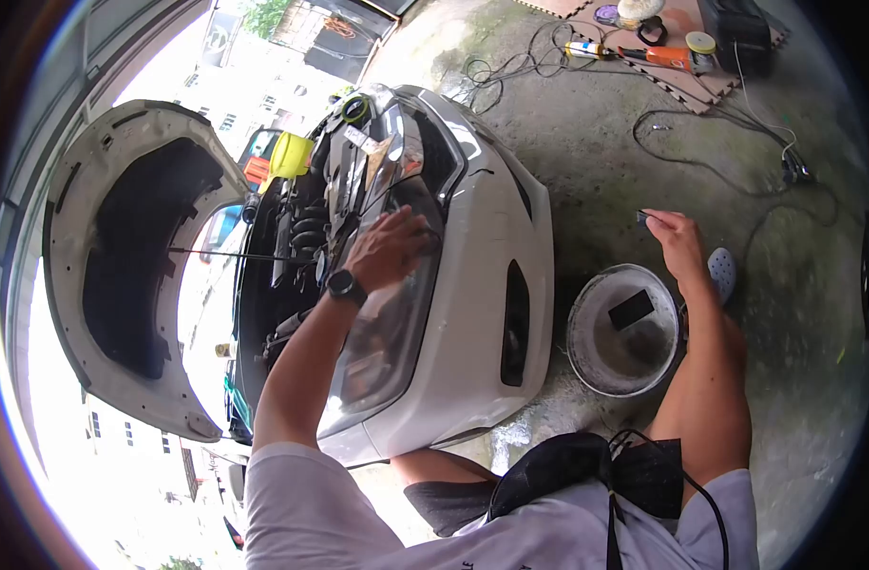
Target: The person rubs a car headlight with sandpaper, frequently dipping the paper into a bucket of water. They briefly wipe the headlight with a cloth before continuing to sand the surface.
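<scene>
Fingers of the right hand [681, 247] are closed on a small, dark, probably light piece [641, 218], best edge-held; the left hand [387, 251] is laid open on the stiff, clear headlight [382, 347].

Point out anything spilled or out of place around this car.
A whitish patch marks the floor beside the bumper, possibly spilled residue. Cables sprawl in loose loops, looking untidy.
</scene>
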`<act>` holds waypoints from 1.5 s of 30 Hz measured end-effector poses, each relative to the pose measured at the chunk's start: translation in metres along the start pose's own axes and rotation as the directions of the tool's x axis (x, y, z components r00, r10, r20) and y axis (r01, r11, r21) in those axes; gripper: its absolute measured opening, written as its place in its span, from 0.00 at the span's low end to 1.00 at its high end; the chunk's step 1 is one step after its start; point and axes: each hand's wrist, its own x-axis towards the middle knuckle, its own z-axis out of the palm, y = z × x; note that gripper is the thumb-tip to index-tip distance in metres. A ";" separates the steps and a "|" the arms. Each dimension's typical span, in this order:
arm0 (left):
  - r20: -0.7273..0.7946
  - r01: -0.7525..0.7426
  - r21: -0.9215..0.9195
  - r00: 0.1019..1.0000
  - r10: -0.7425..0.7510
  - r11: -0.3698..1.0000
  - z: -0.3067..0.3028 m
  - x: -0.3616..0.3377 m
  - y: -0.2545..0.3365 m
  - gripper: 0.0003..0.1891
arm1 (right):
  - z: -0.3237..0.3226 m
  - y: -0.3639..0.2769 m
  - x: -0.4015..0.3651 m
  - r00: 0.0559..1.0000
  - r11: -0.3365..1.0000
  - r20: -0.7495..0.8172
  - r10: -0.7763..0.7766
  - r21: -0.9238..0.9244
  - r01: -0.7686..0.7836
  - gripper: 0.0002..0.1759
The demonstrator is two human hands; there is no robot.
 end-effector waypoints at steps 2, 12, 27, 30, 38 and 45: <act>-0.001 -0.060 -0.064 0.998 0.060 0.996 -0.007 -0.022 0.021 0.23 | 0.000 0.006 0.003 0.992 0.988 -0.096 -0.084 -0.137 0.070 0.18; -0.063 -0.080 -0.246 0.996 0.066 0.966 -0.008 -0.188 0.092 0.21 | 0.019 -0.020 -0.011 0.947 0.924 0.133 0.293 0.214 -0.316 0.07; -0.074 0.603 -0.279 0.763 -0.643 0.747 -0.027 -0.186 0.046 0.20 | 0.038 -0.010 -0.020 0.943 0.933 0.143 0.299 0.165 -0.321 0.07; -0.161 0.575 -0.189 0.781 -0.603 0.796 -0.019 -0.181 0.040 0.20 | 0.034 0.000 -0.016 0.937 0.935 0.185 0.297 0.141 -0.325 0.06; -0.067 0.479 -0.377 0.840 -0.539 0.793 -0.025 -0.187 0.051 0.23 | 0.040 -0.015 -0.015 0.942 0.933 0.181 0.284 0.176 -0.315 0.06; -0.297 0.262 -0.255 0.895 -0.333 0.931 -0.016 -0.149 0.049 0.19 | 0.076 -0.012 -0.022 0.986 0.984 0.163 -0.036 -0.166 0.064 0.12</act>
